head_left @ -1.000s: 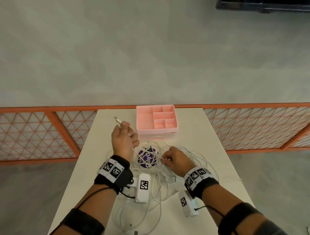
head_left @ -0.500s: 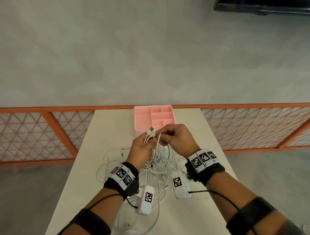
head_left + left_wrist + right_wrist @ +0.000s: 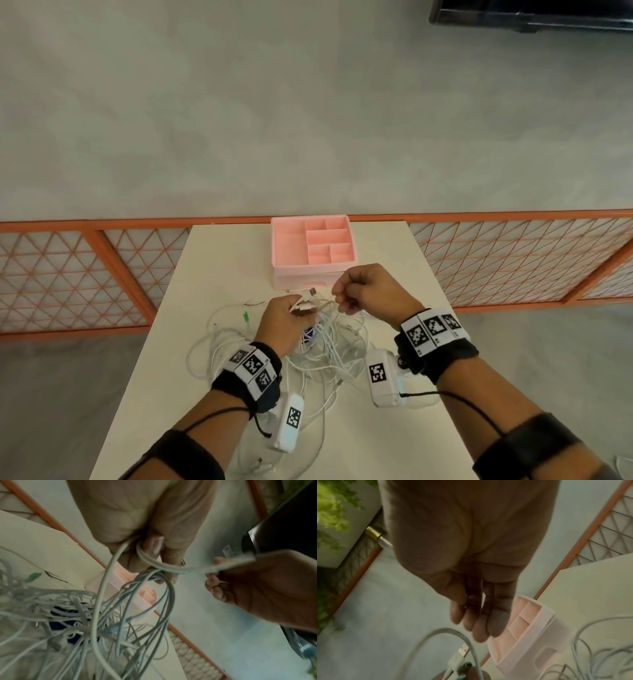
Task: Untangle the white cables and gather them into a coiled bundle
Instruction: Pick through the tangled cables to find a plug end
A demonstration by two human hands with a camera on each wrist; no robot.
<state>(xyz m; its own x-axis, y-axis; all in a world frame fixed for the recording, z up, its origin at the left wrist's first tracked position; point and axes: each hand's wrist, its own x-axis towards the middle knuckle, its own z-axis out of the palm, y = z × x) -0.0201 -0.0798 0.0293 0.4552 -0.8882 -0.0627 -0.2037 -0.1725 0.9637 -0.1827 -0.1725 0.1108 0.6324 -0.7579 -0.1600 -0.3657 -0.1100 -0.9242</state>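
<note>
A tangle of white cables [image 3: 329, 363] lies on the white table [image 3: 219, 267] under both hands. My left hand [image 3: 289, 320] grips several gathered cable loops [image 3: 154, 574], and a USB plug [image 3: 311, 292] sticks out above its fingers. My right hand [image 3: 363, 291] hovers just to the right. In the left wrist view it [image 3: 257, 585] pinches one white strand [image 3: 188, 570] that runs across from the left hand's bundle. The right wrist view shows the fingers [image 3: 481, 616] above the plug [image 3: 463, 649]; the pinch itself is hidden there.
A pink compartment tray [image 3: 284, 253] stands just beyond the hands at the table's far edge. A green clip [image 3: 245, 317] and a thin black tie [image 3: 254, 303] lie left of the hands. A dark blue item [image 3: 309, 335] sits under the cables. An orange lattice fence [image 3: 68, 270] surrounds the table.
The hands came together above the tangle, the left gathering loops with the plug. Since then the right hand has drawn slightly rightward, stretching one strand away from the left hand's bundle.
</note>
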